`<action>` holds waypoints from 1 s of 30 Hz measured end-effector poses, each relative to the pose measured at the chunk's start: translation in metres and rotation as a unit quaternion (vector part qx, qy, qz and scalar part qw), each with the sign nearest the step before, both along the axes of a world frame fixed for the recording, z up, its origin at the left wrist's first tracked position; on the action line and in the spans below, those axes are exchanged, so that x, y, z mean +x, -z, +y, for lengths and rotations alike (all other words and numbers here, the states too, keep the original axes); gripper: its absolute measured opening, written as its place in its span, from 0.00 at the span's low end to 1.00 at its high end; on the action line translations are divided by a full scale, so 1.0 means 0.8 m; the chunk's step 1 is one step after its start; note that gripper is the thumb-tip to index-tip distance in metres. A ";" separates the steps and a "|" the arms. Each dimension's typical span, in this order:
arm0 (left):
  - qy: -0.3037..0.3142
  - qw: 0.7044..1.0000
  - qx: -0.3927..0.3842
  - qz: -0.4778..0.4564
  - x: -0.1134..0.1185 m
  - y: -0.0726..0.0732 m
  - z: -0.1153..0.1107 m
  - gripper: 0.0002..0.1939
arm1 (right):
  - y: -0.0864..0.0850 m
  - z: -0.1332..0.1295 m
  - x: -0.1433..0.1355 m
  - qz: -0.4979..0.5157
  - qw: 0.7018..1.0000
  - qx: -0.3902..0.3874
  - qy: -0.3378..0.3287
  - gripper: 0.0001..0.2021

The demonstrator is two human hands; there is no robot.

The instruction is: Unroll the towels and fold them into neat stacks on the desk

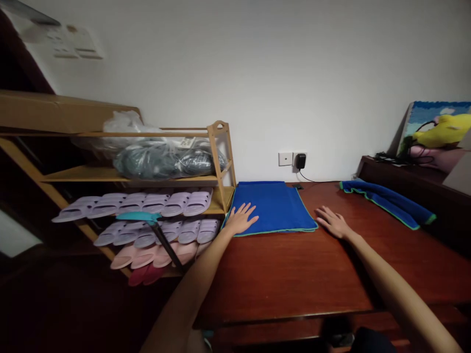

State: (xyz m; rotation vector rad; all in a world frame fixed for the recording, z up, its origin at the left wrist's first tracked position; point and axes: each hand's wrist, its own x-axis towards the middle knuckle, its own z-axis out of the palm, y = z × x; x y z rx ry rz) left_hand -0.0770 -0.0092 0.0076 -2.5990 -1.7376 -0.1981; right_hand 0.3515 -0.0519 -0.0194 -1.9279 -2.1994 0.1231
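Note:
A blue cloth (275,206) with green edging lies folded flat on the reddish-brown wooden table (287,274), close to the wall. My left hand (241,219) rests flat on its left front part, fingers spread. Just beyond the cloth's right front corner, my right hand (333,222) is over the tabletop with its fingers apart and nothing in it. Further right, a second blue cloth (390,202) with the same green edging lies as a long, loosely bunched strip.
Left of the table stands a wooden rack (221,166) with rows of lilac slippers (176,203), pink ones below and plastic-wrapped items (165,159). A teal-topped handle (138,216) leans before it. A black plug adapter (300,161) trails its cable along the back.

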 end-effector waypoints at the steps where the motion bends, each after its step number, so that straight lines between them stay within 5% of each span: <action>1: 0.001 1.000 0.002 0.000 0.000 0.000 0.000 0.34 | 0.002 -0.004 0.030 -0.007 0.999 0.016 0.035 0.31; 7: 0.004 1.000 0.016 -0.020 -0.004 0.000 0.002 0.33 | 0.031 -0.040 0.231 -0.038 0.950 0.059 0.303 0.35; 11: 0.004 0.999 0.024 -0.026 -0.006 0.003 0.009 0.33 | 0.047 -0.057 0.298 -0.042 0.926 0.042 0.373 0.39; 22: -0.004 1.000 0.022 0.000 -0.003 -0.004 0.007 0.32 | 0.016 -0.062 0.281 -0.016 0.938 0.009 0.346 0.37; 30: -0.004 1.000 0.023 0.007 -0.001 -0.004 0.008 0.31 | -0.012 -0.104 0.194 -0.100 0.966 0.033 0.235 0.34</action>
